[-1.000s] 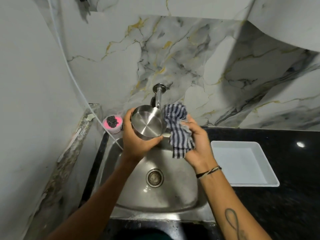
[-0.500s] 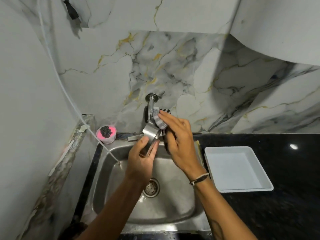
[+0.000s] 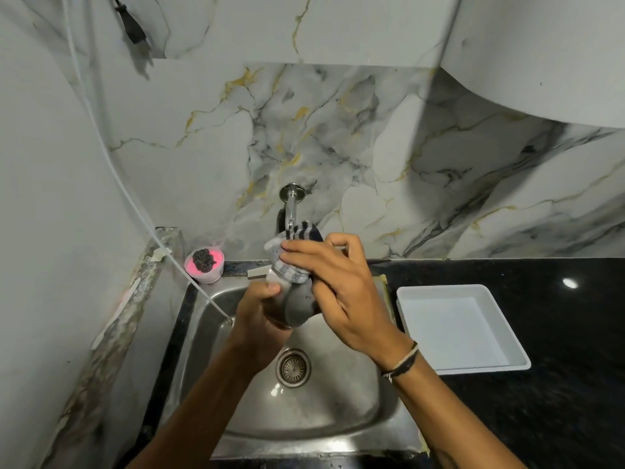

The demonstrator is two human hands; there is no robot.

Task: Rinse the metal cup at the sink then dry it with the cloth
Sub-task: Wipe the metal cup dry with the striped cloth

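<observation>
Over the steel sink (image 3: 341,418) my left hand (image 3: 258,319) grips the metal cup (image 3: 296,308), which shows only as a blurred grey side between my hands. My right hand (image 3: 338,289) presses the blue-and-white striped cloth (image 3: 292,255) onto the top of the cup, fingers spread over the fabric. The cloth bunches up just under the wall tap (image 3: 291,206). Most of the cup is hidden by the cloth and both hands. No water is visible running from the tap.
A white rectangular tray (image 3: 456,328) sits on the black counter (image 3: 558,384) right of the sink. A pink tub with a dark scrubber (image 3: 204,262) stands at the sink's back left corner. A thin white hose (image 3: 135,198) runs down the left wall into the basin.
The cup was open toward me with the cloth held beside it; now the cloth is pushed onto the cup, and both hands have moved closer together over the basin.
</observation>
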